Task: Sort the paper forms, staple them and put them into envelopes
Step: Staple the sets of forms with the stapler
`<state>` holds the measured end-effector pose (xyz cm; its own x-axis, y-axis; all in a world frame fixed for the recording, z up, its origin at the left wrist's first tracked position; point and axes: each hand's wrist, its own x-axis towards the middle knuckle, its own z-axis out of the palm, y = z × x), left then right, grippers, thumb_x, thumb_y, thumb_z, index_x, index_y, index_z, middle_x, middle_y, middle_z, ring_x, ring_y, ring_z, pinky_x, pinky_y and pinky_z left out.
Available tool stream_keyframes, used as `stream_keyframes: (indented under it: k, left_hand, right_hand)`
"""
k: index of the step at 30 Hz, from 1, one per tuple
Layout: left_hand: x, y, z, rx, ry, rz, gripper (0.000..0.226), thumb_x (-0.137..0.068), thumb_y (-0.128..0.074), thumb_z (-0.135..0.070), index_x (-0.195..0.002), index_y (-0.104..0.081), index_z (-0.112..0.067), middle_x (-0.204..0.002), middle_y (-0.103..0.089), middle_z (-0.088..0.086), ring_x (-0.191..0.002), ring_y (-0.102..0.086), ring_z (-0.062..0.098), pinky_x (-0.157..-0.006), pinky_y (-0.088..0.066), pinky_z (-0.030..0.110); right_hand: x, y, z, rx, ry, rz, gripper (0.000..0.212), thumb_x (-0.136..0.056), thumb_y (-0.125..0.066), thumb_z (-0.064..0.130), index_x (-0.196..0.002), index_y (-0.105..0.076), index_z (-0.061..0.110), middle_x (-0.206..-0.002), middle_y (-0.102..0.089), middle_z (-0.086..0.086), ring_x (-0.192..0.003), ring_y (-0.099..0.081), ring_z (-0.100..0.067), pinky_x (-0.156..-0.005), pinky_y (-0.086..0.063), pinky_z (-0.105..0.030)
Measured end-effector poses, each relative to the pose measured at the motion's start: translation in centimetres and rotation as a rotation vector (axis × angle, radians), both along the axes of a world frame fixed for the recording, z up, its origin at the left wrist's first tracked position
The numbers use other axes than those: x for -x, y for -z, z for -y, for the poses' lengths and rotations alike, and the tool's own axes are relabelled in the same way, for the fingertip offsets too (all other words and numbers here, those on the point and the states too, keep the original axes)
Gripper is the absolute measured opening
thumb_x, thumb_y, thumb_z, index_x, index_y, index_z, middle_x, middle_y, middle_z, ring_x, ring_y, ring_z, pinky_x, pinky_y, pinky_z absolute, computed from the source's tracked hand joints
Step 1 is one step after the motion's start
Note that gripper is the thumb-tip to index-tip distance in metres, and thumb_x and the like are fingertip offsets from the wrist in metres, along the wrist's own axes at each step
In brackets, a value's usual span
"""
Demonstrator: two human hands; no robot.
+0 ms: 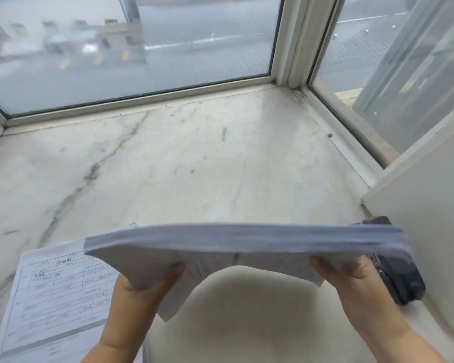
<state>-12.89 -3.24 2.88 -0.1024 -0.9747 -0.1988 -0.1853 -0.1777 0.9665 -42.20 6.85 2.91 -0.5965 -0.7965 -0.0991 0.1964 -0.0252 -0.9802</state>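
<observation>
A thick stack of white paper forms [244, 239] hangs level above the near edge of the pale veined marble sill [194, 158], the left hand [144, 286] and right hand [351, 279] each curled around one end. A printed form sheet [55, 297] lies near left; a dark stapler [401, 279] sits near right beside the white wall panel [430, 218]. Windows [129, 48] bound the far side.

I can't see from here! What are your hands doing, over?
Left hand and right hand grip thick paper stack, lifted. One form on sill. Stapler right. Nothing blocking.
</observation>
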Motion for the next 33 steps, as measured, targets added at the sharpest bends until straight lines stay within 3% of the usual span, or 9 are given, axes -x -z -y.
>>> stream_keyframes:
  k: [2,3,7,11,14,20,26,29,33]
  left_hand:
    - [-0.5,-0.2,0.8,0.009,0.0,-0.105,0.02,-0.056,-0.086,-0.022,-0.072,-0.076,-0.028,-0.076,-0.074,-0.012,-0.068,-0.067,-0.001,-0.06,-0.053,0.013]
    - [-0.7,-0.5,1.2,0.019,0.052,-0.144,0.026,-0.052,-0.087,-0.029,-0.075,-0.077,-0.032,-0.08,-0.075,-0.008,-0.073,-0.068,0.003,-0.062,-0.054,0.015]
    - [-0.9,0.3,2.0,-0.135,0.167,-0.237,0.075,-0.03,-0.094,-0.051,-0.094,-0.075,-0.019,-0.098,-0.075,0.002,-0.092,-0.07,0.015,-0.069,-0.056,0.02]
    - [-0.4,-0.4,2.6,-0.043,0.091,-0.146,0.037,-0.056,-0.087,-0.001,-0.083,-0.074,-0.022,-0.082,-0.075,-0.011,-0.078,-0.07,0.002,-0.06,-0.05,0.011]
    - [-0.5,-0.9,2.6,0.011,0.058,-0.19,0.04,-0.054,-0.078,-0.001,-0.075,-0.077,-0.035,-0.081,-0.075,-0.011,-0.076,-0.069,0.0,-0.062,-0.052,0.012]
    - [0.2,0.5,1.6,-0.06,0.022,-0.129,0.032,-0.072,-0.068,0.014,-0.086,-0.068,-0.015,-0.073,-0.073,-0.014,-0.069,-0.066,-0.005,-0.059,-0.049,0.008]
    - [0.1,-0.1,2.1,-0.077,0.088,-0.052,0.025,-0.076,-0.073,0.005,-0.07,-0.076,-0.02,-0.074,-0.074,-0.009,-0.069,-0.067,-0.002,-0.058,-0.05,0.01]
    - [-0.9,-1.0,2.2,-0.113,0.122,-0.068,0.013,-0.065,-0.088,-0.028,-0.074,-0.079,-0.028,-0.081,-0.076,0.0,-0.075,-0.072,0.011,-0.058,-0.054,0.016]
    - [-2.7,-0.8,0.7,-0.335,0.119,-0.005,0.045,-0.047,-0.094,-0.042,-0.08,-0.078,-0.017,-0.084,-0.075,0.014,-0.075,-0.073,0.03,-0.055,-0.059,0.03]
  right_hand:
    - [-1.4,-0.5,-0.3,-0.06,-0.158,-0.037,0.009,-0.07,-0.079,0.025,-0.078,-0.077,0.03,-0.082,-0.072,0.007,-0.074,-0.062,-0.007,-0.068,-0.048,-0.012]
    - [-1.5,-0.8,-0.5,-0.065,-0.183,-0.073,0.017,-0.065,-0.083,0.035,-0.078,-0.077,0.028,-0.081,-0.071,0.006,-0.073,-0.061,-0.008,-0.068,-0.048,-0.012]
    - [-1.2,1.1,-0.5,-0.09,-0.13,0.025,0.026,-0.073,-0.066,0.004,-0.086,-0.08,0.022,-0.092,-0.076,0.006,-0.087,-0.069,-0.007,-0.073,-0.051,-0.012]
    - [-2.8,1.3,-0.5,-0.109,-0.144,-0.021,0.038,-0.08,-0.059,-0.005,-0.085,-0.08,0.026,-0.089,-0.076,0.006,-0.085,-0.069,-0.004,-0.074,-0.05,-0.011]
    - [-2.3,1.0,-0.5,-0.069,-0.127,-0.05,0.04,-0.074,-0.06,0.003,-0.087,-0.078,0.037,-0.09,-0.076,0.01,-0.086,-0.069,-0.001,-0.076,-0.051,-0.011]
    - [-2.7,2.2,-0.3,-0.142,-0.146,-0.019,0.037,-0.075,-0.06,0.004,-0.082,-0.08,0.034,-0.089,-0.076,0.007,-0.086,-0.069,-0.003,-0.074,-0.051,-0.012]
    - [-2.4,2.1,-0.1,-0.218,-0.164,0.028,0.027,-0.079,-0.062,0.004,-0.088,-0.08,0.022,-0.094,-0.076,0.003,-0.091,-0.07,-0.007,-0.074,-0.052,-0.013]
    - [-1.6,0.9,-0.5,-0.286,-0.259,0.061,0.027,-0.084,-0.06,0.001,-0.109,-0.069,0.01,-0.104,-0.075,-0.006,-0.098,-0.071,-0.019,-0.079,-0.057,-0.022]
    - [-1.4,0.6,-2.0,-0.483,-0.405,0.267,0.033,-0.084,-0.07,0.013,-0.115,-0.064,0.005,-0.109,-0.073,-0.014,-0.1,-0.07,-0.031,-0.083,-0.059,-0.04]
